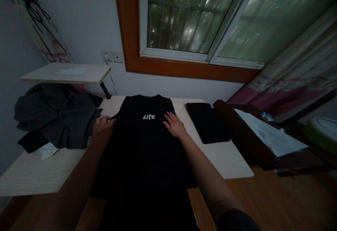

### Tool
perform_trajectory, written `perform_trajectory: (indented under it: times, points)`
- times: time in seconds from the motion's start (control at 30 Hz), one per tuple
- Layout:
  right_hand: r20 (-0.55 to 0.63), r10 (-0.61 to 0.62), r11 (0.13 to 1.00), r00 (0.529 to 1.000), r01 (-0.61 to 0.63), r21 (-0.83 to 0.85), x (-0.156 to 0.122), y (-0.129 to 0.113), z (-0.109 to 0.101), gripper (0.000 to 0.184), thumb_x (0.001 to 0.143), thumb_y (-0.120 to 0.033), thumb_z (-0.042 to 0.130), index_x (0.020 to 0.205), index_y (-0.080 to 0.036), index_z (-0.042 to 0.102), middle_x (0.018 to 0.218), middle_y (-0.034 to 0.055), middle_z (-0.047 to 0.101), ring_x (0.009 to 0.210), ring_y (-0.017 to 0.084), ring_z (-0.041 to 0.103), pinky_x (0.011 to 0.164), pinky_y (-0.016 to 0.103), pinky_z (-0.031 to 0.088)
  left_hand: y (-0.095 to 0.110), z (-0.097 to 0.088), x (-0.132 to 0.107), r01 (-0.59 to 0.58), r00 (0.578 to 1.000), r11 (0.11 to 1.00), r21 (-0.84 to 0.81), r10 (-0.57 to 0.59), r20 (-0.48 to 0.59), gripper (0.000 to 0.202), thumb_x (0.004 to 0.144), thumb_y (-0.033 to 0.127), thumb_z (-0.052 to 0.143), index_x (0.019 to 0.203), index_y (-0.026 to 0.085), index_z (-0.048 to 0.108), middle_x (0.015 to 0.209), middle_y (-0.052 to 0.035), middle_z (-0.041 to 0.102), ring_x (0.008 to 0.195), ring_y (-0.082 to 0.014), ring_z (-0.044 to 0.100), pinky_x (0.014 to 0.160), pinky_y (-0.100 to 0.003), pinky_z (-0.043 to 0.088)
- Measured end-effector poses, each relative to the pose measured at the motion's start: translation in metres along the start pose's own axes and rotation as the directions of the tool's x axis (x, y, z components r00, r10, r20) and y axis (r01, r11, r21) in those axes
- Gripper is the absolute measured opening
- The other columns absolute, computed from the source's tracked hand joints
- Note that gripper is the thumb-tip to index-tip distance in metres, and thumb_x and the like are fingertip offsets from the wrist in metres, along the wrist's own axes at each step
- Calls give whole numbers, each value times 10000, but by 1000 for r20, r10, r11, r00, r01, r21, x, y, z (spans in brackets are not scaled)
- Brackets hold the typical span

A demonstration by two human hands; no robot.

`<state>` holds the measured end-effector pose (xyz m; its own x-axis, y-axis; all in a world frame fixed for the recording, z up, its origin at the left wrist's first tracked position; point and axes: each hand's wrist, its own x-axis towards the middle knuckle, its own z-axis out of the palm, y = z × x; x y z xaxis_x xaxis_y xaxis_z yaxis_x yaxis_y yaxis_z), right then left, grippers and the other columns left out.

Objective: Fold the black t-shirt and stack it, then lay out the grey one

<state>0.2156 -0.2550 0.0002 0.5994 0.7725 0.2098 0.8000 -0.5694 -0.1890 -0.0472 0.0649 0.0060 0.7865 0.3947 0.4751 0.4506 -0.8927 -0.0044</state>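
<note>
A black T-shirt (143, 147) with the white word "LIFE" on its chest lies spread on a pale wooden table (229, 157), its hem hanging over the near edge. My left hand (102, 128) grips the shirt's left edge near the sleeve, fingers curled on the cloth. On the shirt's right side, just right of the lettering, my right hand (174, 124) lies flat with fingers stretched out.
A heap of dark grey clothes (56, 119) covers the table's left end. A folded black garment (207, 122) lies to the right. A small raised shelf (68, 72) stands at back left. A dark chair with papers (268, 136) stands to the right.
</note>
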Motion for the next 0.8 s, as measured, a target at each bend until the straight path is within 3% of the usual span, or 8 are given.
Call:
perform_trajectory:
  times: [0.17,0.27,0.53,0.8]
  points:
    - [-19,3,1000,1000,-3,11,0,0,1,543,1054,-469,412,1518,-198,492,1627,103,395,1530,257,319,1255,478,271,6,-3,10,-79,997,995,58,78,23,273,981,267,466,1063,241,725,1138,-125,632,1041,-328,510,838,-456,435]
    - [-23,6,1000,1000,-5,15,-1,0,1,536,1049,-456,427,1513,-196,499,1622,105,403,1524,259,330,1252,480,279,8,-3,11,-97,995,994,49,96,20,276,983,250,451,1076,233,711,1165,-119,641,1075,-329,505,873,-464,431]
    - [-37,9,1000,999,-8,15,0,0,1,520,1044,-438,441,1499,-196,518,1604,98,435,1515,254,352,1249,462,298,-3,-2,0,-27,999,998,-60,28,18,394,947,145,447,1222,268,700,1256,-111,626,1123,-327,504,905,-463,439]
    - [-50,15,1000,999,-14,15,-2,-3,-3,503,1044,-419,441,1481,-189,539,1588,93,459,1500,255,377,1247,451,306,-2,3,10,-12,999,999,-30,13,35,295,962,260,513,1140,289,746,1230,-121,612,1078,-344,487,815,-446,434]
